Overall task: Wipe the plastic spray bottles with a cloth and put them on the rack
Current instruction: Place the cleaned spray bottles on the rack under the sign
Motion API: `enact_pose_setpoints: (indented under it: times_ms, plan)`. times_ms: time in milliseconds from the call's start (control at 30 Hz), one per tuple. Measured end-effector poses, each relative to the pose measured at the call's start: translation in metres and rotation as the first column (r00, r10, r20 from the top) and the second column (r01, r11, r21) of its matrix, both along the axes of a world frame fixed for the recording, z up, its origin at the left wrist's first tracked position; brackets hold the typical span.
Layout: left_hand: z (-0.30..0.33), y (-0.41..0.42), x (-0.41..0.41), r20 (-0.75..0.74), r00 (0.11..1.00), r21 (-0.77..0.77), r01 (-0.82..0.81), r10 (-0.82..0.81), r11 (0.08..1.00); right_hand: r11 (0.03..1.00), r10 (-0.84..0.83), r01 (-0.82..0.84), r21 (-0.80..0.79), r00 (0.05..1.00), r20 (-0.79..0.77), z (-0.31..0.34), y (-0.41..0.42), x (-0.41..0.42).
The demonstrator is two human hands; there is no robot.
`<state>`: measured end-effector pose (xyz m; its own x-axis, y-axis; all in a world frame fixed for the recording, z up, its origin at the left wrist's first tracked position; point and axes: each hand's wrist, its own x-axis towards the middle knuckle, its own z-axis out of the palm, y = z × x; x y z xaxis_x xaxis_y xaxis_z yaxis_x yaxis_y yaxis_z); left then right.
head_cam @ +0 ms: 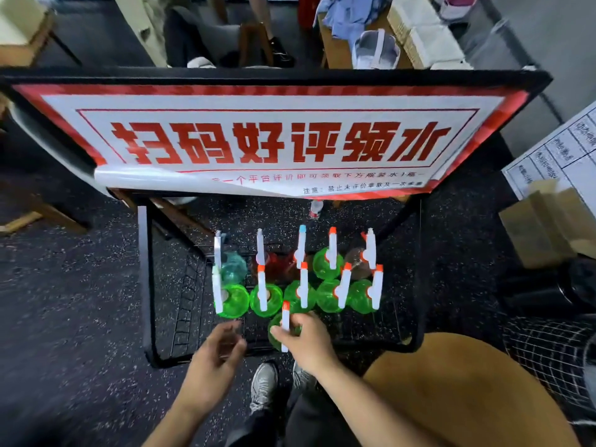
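Observation:
A black wire rack stands on the floor below me, with several spray bottles in two rows on its shelf: green ones in front, teal, red and brown ones behind. My right hand grips a green spray bottle with a white trigger head and orange nozzle, just in front of the front row. My left hand hovers over the rack's near left part, fingers loosely curled and blurred, holding nothing that I can see. No cloth is visible.
A large red-and-white sign on the rack's black frame tilts over the shelf. A round wooden tabletop is at lower right, cardboard boxes at right. My shoes stand just before the rack on speckled dark floor.

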<state>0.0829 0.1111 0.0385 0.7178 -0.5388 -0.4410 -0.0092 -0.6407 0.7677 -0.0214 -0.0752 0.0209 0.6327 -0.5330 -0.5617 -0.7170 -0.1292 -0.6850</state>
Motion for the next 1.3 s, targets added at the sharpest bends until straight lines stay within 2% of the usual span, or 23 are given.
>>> enact_pose_setpoints:
  times_ms: [167, 233, 333, 433, 533, 767, 900, 1300]
  plan:
    - [0.002, -0.022, 0.002, 0.008, 1.0, 0.016, -0.014, 0.014, 1.0, 0.999, 0.036, -0.036, 0.006, 0.999, 0.008, 0.004, -0.006, -0.003]
    - [0.004, -0.031, 0.004, 0.02, 1.0, 0.018, -0.014, 0.013, 1.0, 0.992, 0.081, -0.083, -0.094, 0.996, -0.032, 0.01, -0.012, -0.008]
    - [0.003, -0.045, 0.013, 0.064, 0.997, 0.054, -0.036, 0.032, 0.998, 0.936, 0.088, -0.098, -0.338, 0.995, -0.044, 0.021, -0.028, -0.01]
    - [0.002, -0.061, 0.023, 0.075, 0.997, 0.12, -0.024, 0.015, 0.992, 0.901, 0.043, -0.048, -0.431, 0.999, -0.02, 0.025, -0.039, -0.006]
    - [0.0, -0.077, 0.031, 0.045, 0.999, 0.131, 0.006, -0.012, 0.991, 0.905, 0.066, -0.083, -0.417, 0.996, -0.055, 0.02, -0.043, 0.005]
    - [-0.013, -0.089, 0.036, 0.035, 0.994, 0.233, 0.093, -0.104, 0.968, 0.877, 0.198, -0.278, -0.392, 0.952, -0.233, 0.013, -0.046, 0.022]
    - [-0.015, -0.088, 0.034, 0.059, 0.988, 0.248, 0.121, -0.139, 0.961, 0.88, 0.209, -0.302, -0.366, 0.939, -0.273, 0.009, -0.044, 0.022]
    - [-0.003, -0.09, 0.03, 0.042, 0.994, 0.237, 0.09, -0.103, 0.967, 0.866, 0.231, -0.325, -0.379, 0.934, -0.272, 0.009, -0.045, 0.017]
